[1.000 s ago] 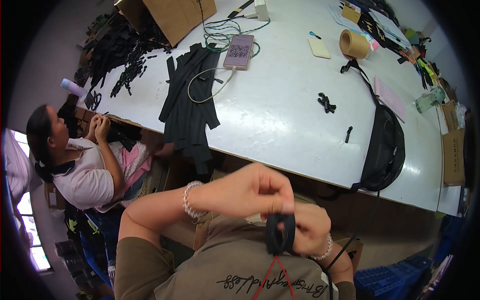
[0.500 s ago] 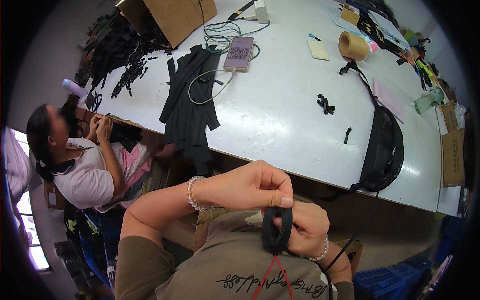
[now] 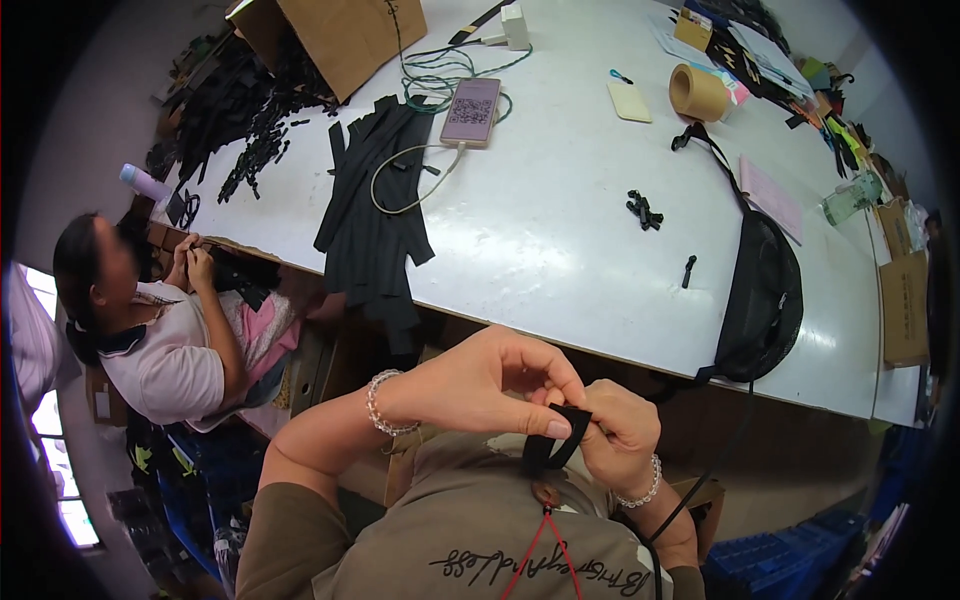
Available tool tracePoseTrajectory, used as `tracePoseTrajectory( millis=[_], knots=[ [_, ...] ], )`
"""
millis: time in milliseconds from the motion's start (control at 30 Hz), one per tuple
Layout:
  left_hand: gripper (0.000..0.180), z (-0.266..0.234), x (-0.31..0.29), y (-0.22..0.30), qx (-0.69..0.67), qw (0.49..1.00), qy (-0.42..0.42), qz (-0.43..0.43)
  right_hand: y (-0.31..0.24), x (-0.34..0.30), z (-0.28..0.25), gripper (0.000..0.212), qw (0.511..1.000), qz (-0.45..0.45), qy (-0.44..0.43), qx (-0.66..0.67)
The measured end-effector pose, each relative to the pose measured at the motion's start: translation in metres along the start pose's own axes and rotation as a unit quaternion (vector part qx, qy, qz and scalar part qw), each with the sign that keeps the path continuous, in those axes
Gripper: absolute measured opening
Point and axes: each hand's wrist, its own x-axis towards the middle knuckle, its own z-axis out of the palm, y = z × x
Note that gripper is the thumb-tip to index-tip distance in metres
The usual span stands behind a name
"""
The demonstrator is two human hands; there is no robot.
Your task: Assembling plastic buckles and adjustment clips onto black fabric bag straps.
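Observation:
In front of my chest, my left hand (image 3: 490,385) pinches a short black strap (image 3: 570,440) between thumb and fingers. My right hand (image 3: 618,437) is closed on the same strap from the other side, with its fingertips close to the left ones. The strap is bent over, and its lower part hangs against my shirt. Whether a small part sits between the fingertips is hidden. Beyond my hands on the white table (image 3: 560,260) lie a small cluster of black clips (image 3: 644,210) and a single black piece (image 3: 689,271).
Long black straps (image 3: 375,200) hang over the table's near edge, beside a phone (image 3: 470,112) on a cable. A black mesh bag (image 3: 765,290) lies at right. A tape roll (image 3: 698,92) and a cardboard box (image 3: 350,40) stand farther back. A co-worker (image 3: 165,340) sits at left.
The black strap, an upright loop before, is now tilted and folded between my hands. My left fingers have spread and lowered onto it. A round pendant on the red cord now shows below.

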Motion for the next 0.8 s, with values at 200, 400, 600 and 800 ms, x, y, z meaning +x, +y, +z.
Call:
tracePoseTrajectory(
  millis=[200,400,600,800],
  knots=[
    [0.028,0.004,-0.002,0.002,0.059,0.996,0.045,0.049,-0.002,0.003,-0.002,0.011,1.0,-0.004,0.025,-0.014],
    [0.026,0.008,-0.002,-0.005,0.105,0.986,0.103,0.074,-0.004,0.007,-0.003,0.015,0.996,0.02,0.038,-0.072],
    [0.028,0.01,-0.001,-0.019,0.169,0.96,0.18,0.134,-0.008,0.012,-0.017,0.014,0.997,0.034,0.044,-0.058],
    [0.024,0.011,-0.002,-0.018,0.221,0.954,0.172,0.104,0.001,0.004,-0.014,0.004,0.989,0.137,0.041,0.027]
  ],
)
